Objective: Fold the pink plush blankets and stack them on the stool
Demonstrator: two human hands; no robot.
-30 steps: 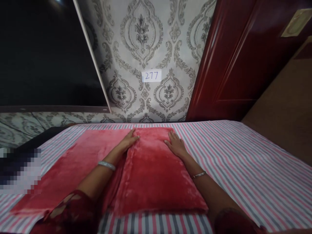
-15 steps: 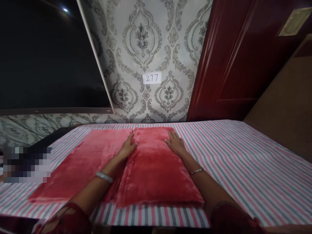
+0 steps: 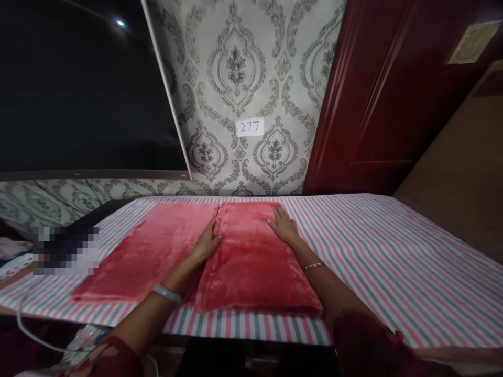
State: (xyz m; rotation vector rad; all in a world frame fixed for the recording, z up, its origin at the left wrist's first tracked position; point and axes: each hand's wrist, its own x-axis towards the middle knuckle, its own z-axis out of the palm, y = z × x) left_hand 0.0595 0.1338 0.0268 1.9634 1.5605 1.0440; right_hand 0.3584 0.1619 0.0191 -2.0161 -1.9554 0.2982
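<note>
A red plush cloth (image 3: 251, 262), perhaps a blanket, lies folded into a thick rectangle in front of me. Left of it is a flatter red plush section (image 3: 153, 246); a dark seam or gap runs between them, and I cannot tell whether they are one piece. My left hand (image 3: 208, 242) rests along that seam, fingers stretched forward and thumb on the folded part's left edge. On the far right corner of the folded part, my right hand (image 3: 283, 226) lies flat with its fingers apart. Neither hand grips anything.
A pink, grey and white striped sheet (image 3: 385, 251) covers the table under the cloth. Behind stand a patterned wall with a paper label (image 3: 250, 126), a large dark screen (image 3: 86, 94) and a dark red door panel (image 3: 365, 94). A white cable (image 3: 24, 324) hangs at the near left.
The view has shifted slightly, so the near table edge shows more. My left hand has slid a little nearer along the seam; my right hand stays at about the same place on the cloth.
</note>
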